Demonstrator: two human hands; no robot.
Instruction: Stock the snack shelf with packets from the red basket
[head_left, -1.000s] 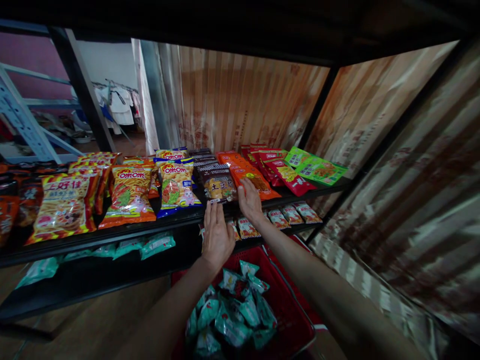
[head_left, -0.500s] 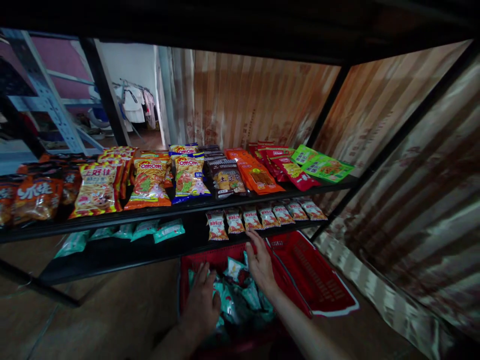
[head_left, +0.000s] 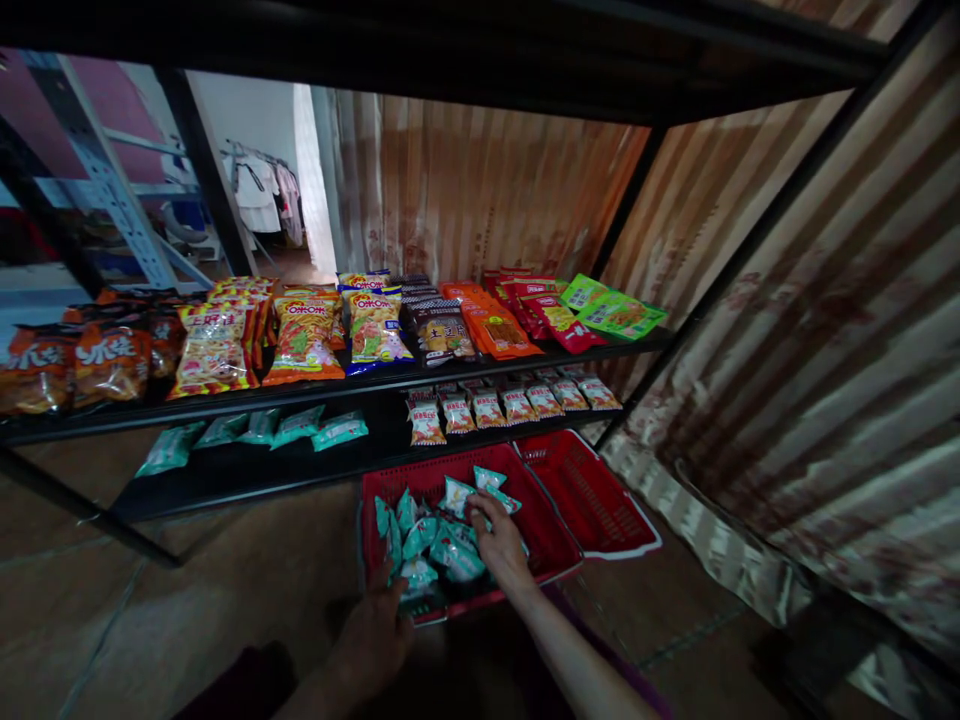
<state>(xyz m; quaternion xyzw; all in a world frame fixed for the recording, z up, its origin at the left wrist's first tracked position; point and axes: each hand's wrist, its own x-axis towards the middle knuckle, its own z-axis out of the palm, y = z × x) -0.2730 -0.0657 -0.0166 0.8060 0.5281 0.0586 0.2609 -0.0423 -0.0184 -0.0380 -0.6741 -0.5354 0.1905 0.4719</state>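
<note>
A red plastic basket (head_left: 536, 500) stands on the floor with several small teal snack packets (head_left: 457, 555) loose inside it. My right hand (head_left: 501, 540) reaches into the basket, its bent fingers closed at the edge of a teal and white packet (head_left: 457, 495). Dim light covers my left hand (head_left: 377, 625), which is by the basket's near left corner; its fingers look apart and nothing shows in them. On the lower shelf (head_left: 262, 480), a row of teal packets (head_left: 296, 427) lies to the left and red and white packets (head_left: 487, 408) stand to the right.
A second red basket (head_left: 592, 500) sits against the right side of the first. The upper shelf (head_left: 442, 378) holds bagged snacks, among them orange bags (head_left: 112, 362) and green bags (head_left: 615, 308). A black shelf post (head_left: 645, 385) and a striped curtain (head_left: 787, 400) border the right.
My left hand has drawn back toward me from over the packets to the basket's near corner. My right hand has come lower onto the packets, its fingers now bent. The view has shifted slightly.
</note>
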